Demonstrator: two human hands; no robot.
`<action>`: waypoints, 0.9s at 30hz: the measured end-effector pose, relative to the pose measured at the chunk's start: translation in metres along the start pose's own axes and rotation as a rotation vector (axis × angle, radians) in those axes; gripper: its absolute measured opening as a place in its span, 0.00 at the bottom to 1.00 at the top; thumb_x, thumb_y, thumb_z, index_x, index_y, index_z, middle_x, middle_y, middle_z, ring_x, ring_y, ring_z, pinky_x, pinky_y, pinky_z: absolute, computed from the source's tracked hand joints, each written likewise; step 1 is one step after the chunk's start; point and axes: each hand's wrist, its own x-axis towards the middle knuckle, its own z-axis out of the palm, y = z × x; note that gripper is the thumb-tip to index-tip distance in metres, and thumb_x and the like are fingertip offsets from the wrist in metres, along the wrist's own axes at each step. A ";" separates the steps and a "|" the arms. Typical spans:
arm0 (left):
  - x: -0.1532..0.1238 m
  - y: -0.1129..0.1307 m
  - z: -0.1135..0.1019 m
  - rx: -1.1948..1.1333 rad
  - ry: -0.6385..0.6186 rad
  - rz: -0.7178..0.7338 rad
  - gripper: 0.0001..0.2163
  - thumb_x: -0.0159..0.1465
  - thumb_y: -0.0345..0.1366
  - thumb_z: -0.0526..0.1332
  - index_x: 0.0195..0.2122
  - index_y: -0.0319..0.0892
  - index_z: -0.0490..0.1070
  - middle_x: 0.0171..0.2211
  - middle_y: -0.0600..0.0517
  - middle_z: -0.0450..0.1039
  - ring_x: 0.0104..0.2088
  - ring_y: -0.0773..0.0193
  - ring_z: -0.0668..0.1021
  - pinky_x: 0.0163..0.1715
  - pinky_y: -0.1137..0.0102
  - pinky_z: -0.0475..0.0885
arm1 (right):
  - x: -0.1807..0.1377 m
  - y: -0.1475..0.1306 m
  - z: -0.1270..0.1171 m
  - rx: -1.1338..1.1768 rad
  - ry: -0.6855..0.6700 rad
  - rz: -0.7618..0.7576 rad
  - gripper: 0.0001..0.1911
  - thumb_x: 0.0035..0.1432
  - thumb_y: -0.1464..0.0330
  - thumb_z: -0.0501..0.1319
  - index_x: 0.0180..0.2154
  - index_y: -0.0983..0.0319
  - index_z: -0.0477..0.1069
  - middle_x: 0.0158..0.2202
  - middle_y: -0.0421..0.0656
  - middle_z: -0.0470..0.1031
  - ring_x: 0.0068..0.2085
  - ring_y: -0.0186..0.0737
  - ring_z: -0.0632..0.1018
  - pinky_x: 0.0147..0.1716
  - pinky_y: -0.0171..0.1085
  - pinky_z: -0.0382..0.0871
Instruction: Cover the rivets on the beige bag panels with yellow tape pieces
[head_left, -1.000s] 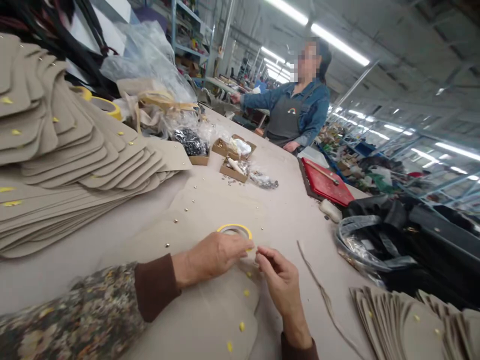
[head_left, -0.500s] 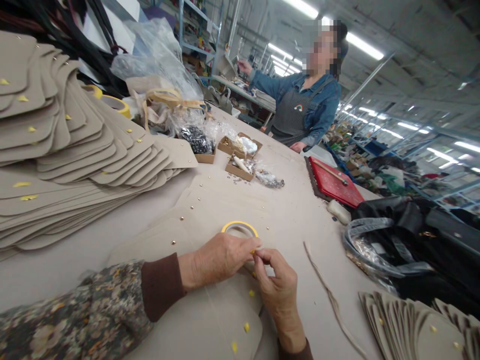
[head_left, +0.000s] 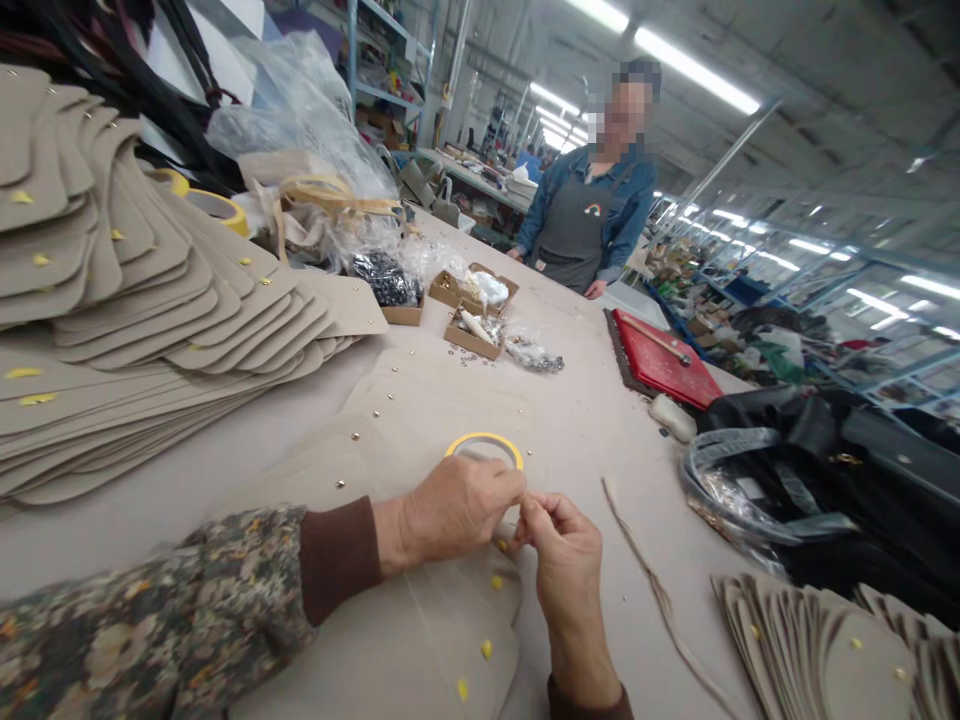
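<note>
My left hand (head_left: 450, 512) is closed around a roll of yellow tape (head_left: 486, 438) standing above the beige panels. Pinched against it, my right hand (head_left: 562, 545) has thumb and fingertips together at the tape's end; the bit between them is mostly hidden. Under both hands lie overlapping beige panels (head_left: 405, 630) with small gold rivets on their far part. Small yellow tape pieces (head_left: 486, 650) sit along the right edge of the panels.
Fanned stacks of beige panels stand at left (head_left: 150, 300) and lower right (head_left: 817, 640). A cord (head_left: 652, 580), black bags (head_left: 825, 470), a red board with a hammer (head_left: 660, 360) and small boxes (head_left: 472, 330) share the table. A person (head_left: 585, 220) stands across it.
My hands stay together at the tape roll, the right fingers now curled tighter. The person across the table has lowered an outstretched arm to the table edge.
</note>
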 end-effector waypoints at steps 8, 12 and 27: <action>-0.001 -0.002 0.007 0.191 -0.071 -0.006 0.07 0.70 0.28 0.52 0.36 0.42 0.67 0.31 0.51 0.71 0.32 0.62 0.73 0.29 0.69 0.66 | 0.025 0.028 -0.030 0.054 0.020 0.325 0.22 0.38 0.54 0.75 0.25 0.66 0.76 0.19 0.40 0.75 0.18 0.31 0.72 0.19 0.29 0.67; -0.003 -0.011 0.018 0.240 -0.140 -0.034 0.05 0.69 0.28 0.56 0.35 0.41 0.68 0.34 0.48 0.73 0.35 0.56 0.74 0.32 0.65 0.69 | 0.029 0.031 -0.037 -0.070 -0.089 0.349 0.24 0.40 0.52 0.73 0.27 0.67 0.77 0.20 0.42 0.76 0.18 0.30 0.72 0.19 0.28 0.66; -0.005 -0.011 0.014 0.221 -0.247 -0.053 0.06 0.69 0.28 0.54 0.38 0.41 0.69 0.38 0.45 0.71 0.39 0.52 0.72 0.35 0.61 0.69 | 0.027 0.035 -0.032 -0.575 -0.068 0.154 0.24 0.50 0.49 0.63 0.39 0.62 0.75 0.15 0.36 0.70 0.17 0.38 0.70 0.17 0.33 0.64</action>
